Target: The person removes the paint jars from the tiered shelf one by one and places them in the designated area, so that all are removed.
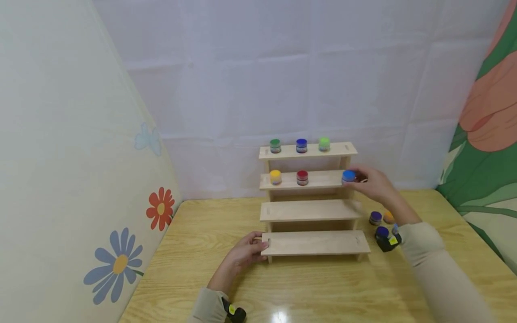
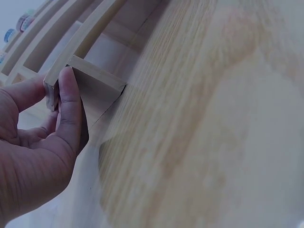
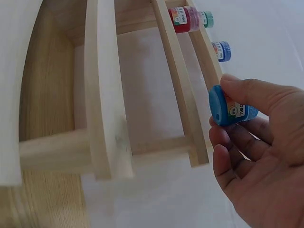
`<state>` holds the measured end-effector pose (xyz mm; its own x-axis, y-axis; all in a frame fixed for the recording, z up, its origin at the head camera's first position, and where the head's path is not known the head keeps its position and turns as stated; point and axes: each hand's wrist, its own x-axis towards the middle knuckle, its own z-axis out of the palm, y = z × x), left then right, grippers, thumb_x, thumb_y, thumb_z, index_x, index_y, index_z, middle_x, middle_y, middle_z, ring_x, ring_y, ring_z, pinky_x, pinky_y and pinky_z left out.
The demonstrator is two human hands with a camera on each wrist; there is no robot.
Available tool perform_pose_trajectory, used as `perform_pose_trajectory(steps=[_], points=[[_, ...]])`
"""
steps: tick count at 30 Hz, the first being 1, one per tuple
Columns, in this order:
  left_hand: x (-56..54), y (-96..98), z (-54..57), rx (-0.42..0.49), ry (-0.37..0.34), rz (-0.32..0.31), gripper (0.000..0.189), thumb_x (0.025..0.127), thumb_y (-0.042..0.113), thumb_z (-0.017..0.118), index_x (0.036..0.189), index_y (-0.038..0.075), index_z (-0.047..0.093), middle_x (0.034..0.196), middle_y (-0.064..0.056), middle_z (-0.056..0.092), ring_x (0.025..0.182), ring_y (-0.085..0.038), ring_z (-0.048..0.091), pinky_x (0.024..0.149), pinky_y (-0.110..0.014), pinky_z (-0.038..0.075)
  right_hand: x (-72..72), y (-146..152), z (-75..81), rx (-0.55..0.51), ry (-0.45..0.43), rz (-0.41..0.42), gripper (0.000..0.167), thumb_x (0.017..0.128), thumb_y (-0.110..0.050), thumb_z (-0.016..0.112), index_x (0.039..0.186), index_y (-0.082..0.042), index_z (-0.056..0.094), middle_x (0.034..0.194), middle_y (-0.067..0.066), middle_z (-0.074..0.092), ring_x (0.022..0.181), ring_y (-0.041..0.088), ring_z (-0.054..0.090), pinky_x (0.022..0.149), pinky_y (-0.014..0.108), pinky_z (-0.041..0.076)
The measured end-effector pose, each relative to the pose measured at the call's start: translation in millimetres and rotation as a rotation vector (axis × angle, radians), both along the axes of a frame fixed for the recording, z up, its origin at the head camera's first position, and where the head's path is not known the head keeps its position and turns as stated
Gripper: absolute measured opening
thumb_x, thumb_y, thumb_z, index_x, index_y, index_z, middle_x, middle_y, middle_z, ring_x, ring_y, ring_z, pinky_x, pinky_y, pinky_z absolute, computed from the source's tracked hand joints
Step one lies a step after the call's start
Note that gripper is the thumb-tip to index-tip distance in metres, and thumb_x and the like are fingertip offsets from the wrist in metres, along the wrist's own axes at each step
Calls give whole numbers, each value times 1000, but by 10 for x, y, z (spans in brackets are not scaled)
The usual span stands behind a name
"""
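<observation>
A light wooden four-step display rack (image 1: 311, 244) stands on the table. My left hand (image 1: 246, 249) grips the left end of its lowest step, thumb on top in the head view and fingers around the edge in the left wrist view. With thumb and fingers, my right hand (image 3: 266, 137) pinches a small blue paint jar (image 3: 232, 107) at the right end of the second step from the top. Further left on that step are a yellow jar (image 1: 275, 177) and a red jar (image 1: 302, 177). The top step carries a dark green (image 1: 275, 146), a dark blue (image 1: 301, 146) and a light green jar (image 1: 324, 144).
Several more jars stand on the table right of the rack, among them a purple one (image 1: 375, 218) and an orange one (image 1: 388, 217), partly behind my right wrist. A white cloth (image 1: 242, 98) hangs behind; printed panels (image 1: 484, 134) flank the table (image 1: 194, 233).
</observation>
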<state>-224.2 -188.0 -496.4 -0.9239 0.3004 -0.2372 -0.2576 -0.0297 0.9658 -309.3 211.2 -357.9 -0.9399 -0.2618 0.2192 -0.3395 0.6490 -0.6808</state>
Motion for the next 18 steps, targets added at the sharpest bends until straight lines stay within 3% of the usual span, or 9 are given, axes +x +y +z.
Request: perform_pose_trajectory(steps=[11, 18], points=[[-1, 13, 16, -4, -10, 10, 45, 101, 4, 59, 139, -10, 38, 100, -6, 58, 84, -12, 64, 71, -23, 57, 392, 447, -147, 8, -38, -8, 56, 99, -39, 67, 140, -3, 53, 114, 16, 62, 105, 34, 60, 84, 46, 53], [2, 13, 20, 3, 0, 3, 45, 101, 4, 59, 138, -10, 38, 100, -6, 59, 84, -12, 65, 71, -23, 57, 507, 727, -330, -29, -97, -20, 61, 99, -36, 66, 146, -2, 47, 114, 19, 61, 100, 32, 60, 64, 35, 55]])
